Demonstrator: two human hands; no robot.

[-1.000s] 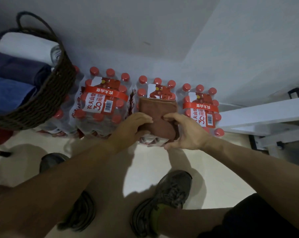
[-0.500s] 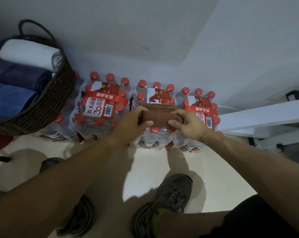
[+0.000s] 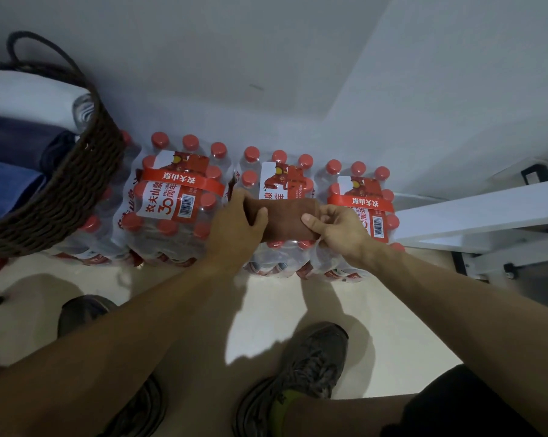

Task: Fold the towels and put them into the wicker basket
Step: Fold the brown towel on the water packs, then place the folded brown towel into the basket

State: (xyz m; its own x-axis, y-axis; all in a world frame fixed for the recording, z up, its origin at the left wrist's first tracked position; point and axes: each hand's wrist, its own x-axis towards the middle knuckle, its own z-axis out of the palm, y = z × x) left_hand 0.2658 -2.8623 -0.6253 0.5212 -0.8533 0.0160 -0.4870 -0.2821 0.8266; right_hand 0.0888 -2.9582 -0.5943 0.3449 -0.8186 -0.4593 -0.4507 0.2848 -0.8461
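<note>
A small brown towel (image 3: 285, 219), rolled into a short bundle, lies on top of the middle pack of water bottles (image 3: 277, 184). My left hand (image 3: 234, 225) grips its left end, thumb over the top. My right hand (image 3: 338, 230) grips its right end, the thumb pressed on the cloth. The dark wicker basket (image 3: 74, 184) stands at the left on other bottle packs. It holds a rolled white towel (image 3: 30, 96), a dark navy towel (image 3: 17, 140) and a blue towel (image 3: 4, 187).
Three shrink-wrapped packs of red-capped bottles line the wall, with the left pack (image 3: 175, 197) and the right pack (image 3: 360, 206) flanking the towel. A white frame (image 3: 487, 212) juts in from the right. My two shoes (image 3: 310, 367) stand on the pale floor below.
The flat folded brown towel has been rolled away from me into a compact bundle. Both hands moved with it toward the wall.
</note>
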